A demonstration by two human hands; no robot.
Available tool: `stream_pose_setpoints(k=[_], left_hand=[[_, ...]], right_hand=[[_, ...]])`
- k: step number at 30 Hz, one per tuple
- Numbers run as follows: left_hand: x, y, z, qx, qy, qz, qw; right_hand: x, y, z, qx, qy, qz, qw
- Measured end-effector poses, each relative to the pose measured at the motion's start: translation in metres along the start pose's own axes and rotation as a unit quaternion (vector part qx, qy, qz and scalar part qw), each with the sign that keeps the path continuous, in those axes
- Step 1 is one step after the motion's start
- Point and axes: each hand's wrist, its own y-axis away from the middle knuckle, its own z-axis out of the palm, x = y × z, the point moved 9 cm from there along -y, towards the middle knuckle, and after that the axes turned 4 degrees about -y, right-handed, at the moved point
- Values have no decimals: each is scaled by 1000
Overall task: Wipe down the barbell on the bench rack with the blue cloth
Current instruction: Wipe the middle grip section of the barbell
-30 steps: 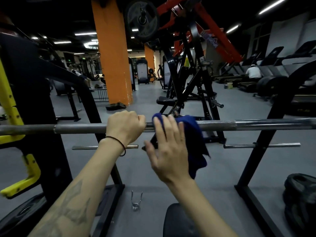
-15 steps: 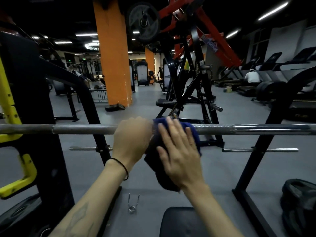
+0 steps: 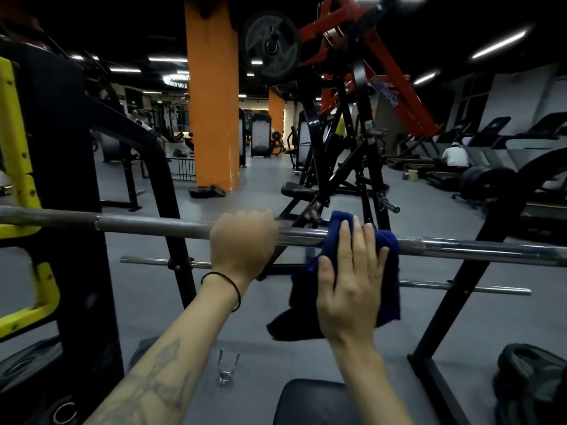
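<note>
The wiping is under way — the left hand (image 3: 244, 240) grips the bar (image 3: 153, 224) while the right hand (image 3: 349, 280), fingers flat, presses the blue cloth (image 3: 389, 240) on it at about three o'clock — next, probably, a slide along.

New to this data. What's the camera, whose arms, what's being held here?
No robot: one wide-angle camera on a person's head, looking forward and down at their own arms in a gym. The left hand grips the barbell, which lies across a bench rack. The right hand presses a blue cloth draped over the bar, fingers straight. Below lie a spring collar clip on the floor and the bench pad.
</note>
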Motion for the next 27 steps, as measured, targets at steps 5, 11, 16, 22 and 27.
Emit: stream_pose_setpoints(k=[5, 11, 16, 22, 27], left_hand=[[-2, -2, 5, -34, -20, -17, 999], [-2, -13, 29, -235, -68, -24, 969], [-5, -9, 27, -240, -66, -30, 968], [5, 12, 6, -101, 25, -2, 995], [6, 25, 0, -81, 85, 49, 992]], right_hand=[[-58, 19, 31, -106, -20, -146, 983], [-6, 5, 3, 24, -39, 37, 998], [-65, 21, 41, -77, -40, -87, 992], [-8, 14, 3, 4, -21, 38, 999], [-46, 22, 27, -114, 23, -179, 977]])
